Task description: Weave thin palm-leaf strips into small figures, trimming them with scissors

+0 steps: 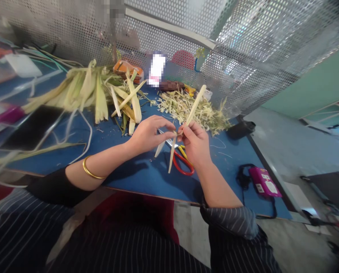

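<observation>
My left hand (149,133) and my right hand (195,143) meet above the blue table (135,174), both pinching pale palm-leaf strips (194,104). One strip rises up and to the right from my right fingers; two ends hang down between the hands. My left fingertips are closed on the strips where they cross. Red-handled scissors (183,163) lie on the table just under my right hand. A gold bangle (89,171) circles my left wrist.
A heap of long green-yellow leaves (89,89) lies at the back left, and a pile of leaf trimmings (192,110) at the back centre. A dark phone (33,127), white cables, a pink device (264,181) with a black cord and a perforated metal screen (243,49) surround the table.
</observation>
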A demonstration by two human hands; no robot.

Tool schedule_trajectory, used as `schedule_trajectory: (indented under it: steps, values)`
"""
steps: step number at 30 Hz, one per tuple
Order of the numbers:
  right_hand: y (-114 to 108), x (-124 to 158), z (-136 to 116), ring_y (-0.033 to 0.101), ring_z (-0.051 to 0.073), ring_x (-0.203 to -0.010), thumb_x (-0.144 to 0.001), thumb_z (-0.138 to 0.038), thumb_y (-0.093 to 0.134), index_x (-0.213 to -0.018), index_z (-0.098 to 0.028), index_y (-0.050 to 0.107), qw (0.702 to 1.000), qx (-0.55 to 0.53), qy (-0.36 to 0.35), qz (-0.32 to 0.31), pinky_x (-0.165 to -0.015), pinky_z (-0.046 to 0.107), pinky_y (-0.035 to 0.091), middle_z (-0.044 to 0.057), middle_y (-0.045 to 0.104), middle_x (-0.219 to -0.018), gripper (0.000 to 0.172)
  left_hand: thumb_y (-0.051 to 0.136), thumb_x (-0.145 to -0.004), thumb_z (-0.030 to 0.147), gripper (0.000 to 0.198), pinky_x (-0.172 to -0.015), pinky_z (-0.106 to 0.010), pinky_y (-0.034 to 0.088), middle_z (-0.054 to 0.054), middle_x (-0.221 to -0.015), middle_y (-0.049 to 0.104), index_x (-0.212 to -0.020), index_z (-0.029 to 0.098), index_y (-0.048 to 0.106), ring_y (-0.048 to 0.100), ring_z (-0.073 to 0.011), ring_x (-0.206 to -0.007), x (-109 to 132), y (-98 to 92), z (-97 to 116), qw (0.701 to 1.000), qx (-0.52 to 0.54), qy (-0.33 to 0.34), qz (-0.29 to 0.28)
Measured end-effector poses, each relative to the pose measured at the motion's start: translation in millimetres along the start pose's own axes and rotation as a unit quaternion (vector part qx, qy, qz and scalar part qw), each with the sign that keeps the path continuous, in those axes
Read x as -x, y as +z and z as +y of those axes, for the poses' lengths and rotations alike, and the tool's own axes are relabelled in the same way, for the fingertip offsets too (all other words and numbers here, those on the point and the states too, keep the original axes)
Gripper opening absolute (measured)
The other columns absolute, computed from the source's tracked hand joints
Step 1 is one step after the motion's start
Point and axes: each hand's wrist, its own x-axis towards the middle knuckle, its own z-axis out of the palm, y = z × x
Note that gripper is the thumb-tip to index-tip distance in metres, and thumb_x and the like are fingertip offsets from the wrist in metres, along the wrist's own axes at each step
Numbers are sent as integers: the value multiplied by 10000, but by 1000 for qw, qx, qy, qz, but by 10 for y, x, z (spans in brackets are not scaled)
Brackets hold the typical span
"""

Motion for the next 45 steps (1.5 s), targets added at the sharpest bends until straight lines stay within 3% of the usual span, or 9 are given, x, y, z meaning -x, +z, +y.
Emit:
schedule_trajectory:
  steps: [4, 8, 12, 17, 23, 30, 34, 39, 45]
  values:
    - [34, -10, -20, 521, 76, -552, -805, -302, 607, -736, -202, 583, 1000, 6, 6, -4, -558, 229, 440, -26, 572, -694, 124, 456, -879, 326, 272, -781, -249, 440, -41, -908, 686, -930, 163, 669, 601, -132, -841, -80, -27, -26, 993, 70, -68, -62]
    - [101, -103, -105, 511, 71, -524, -789, -300, 618, -685, -191, 574, 999, 23, 33, -10, -544, 225, 433, -29, 563, -650, 157, 475, -857, 290, 240, -799, -236, 432, -33, -912, 681, -930, 168, 669, 594, -125, -850, -147, -47, -76, 983, 125, -84, -102]
    - [183, -246, -91, 483, 60, -490, -767, -302, 627, -670, -186, 565, 998, 35, 59, 12, -507, 212, 401, -38, 547, -613, 163, 537, -817, 312, 232, -691, -233, 440, -39, -798, 667, -874, 151, 694, 570, -116, -718, -126, -62, -112, 976, 170, -127, -53]
    - [254, -266, 135, 463, 63, -506, -762, -358, 616, -680, -197, 536, 995, 58, 36, 77, -519, 213, 390, -45, 528, -623, 198, 589, -776, 351, 250, -513, -211, 371, -7, -581, 567, -772, 127, 701, 465, -82, -524, -53, -62, -159, 973, 154, -172, 1]
    - [187, -203, 184, 415, 79, -525, -736, -310, 653, -661, -202, 550, 996, 73, -3, 46, -553, 231, 374, -54, 455, -561, 167, 608, -770, 355, 240, -401, -188, 291, 24, -516, 494, -711, 126, 651, 373, -39, -390, -57, -29, -143, 958, 176, -214, -79]
    - [87, -229, 124, 417, 64, -507, -745, -289, 646, -723, -199, 574, 999, 40, 8, 18, -519, 220, 351, -50, 475, -612, 118, 522, -814, 234, 126, -376, -181, 330, 27, -562, 530, -717, 159, 547, 442, -47, -360, -36, -34, -57, 924, 215, -252, -189]
    - [79, -223, 115, 440, 59, -509, -736, -290, 662, -755, -199, 578, 999, 33, 16, 19, -499, 208, 355, -50, 486, -635, 124, 518, -817, 239, 129, -391, -180, 358, 37, -566, 515, -786, 144, 599, 424, -39, -366, -31, -39, -21, 907, 244, -258, -225]
    - [88, -206, 94, 461, 63, -526, -734, -310, 665, -742, -200, 575, 998, 60, 6, 16, -526, 207, 386, -50, 498, -626, 142, 606, -771, 327, 210, -391, -181, 342, 35, -530, 497, -688, 134, 607, 415, -37, -371, -8, -20, -43, 905, 255, -256, -223]
    - [94, -206, 95, 463, 73, -517, -741, -337, 654, -739, -199, 579, 998, 67, 8, 18, -551, 224, 401, -48, 515, -590, 157, 605, -751, 280, 162, -367, -187, 309, 38, -490, 484, -704, 133, 657, 402, -42, -352, -3, -9, -62, 912, 230, -282, -189]
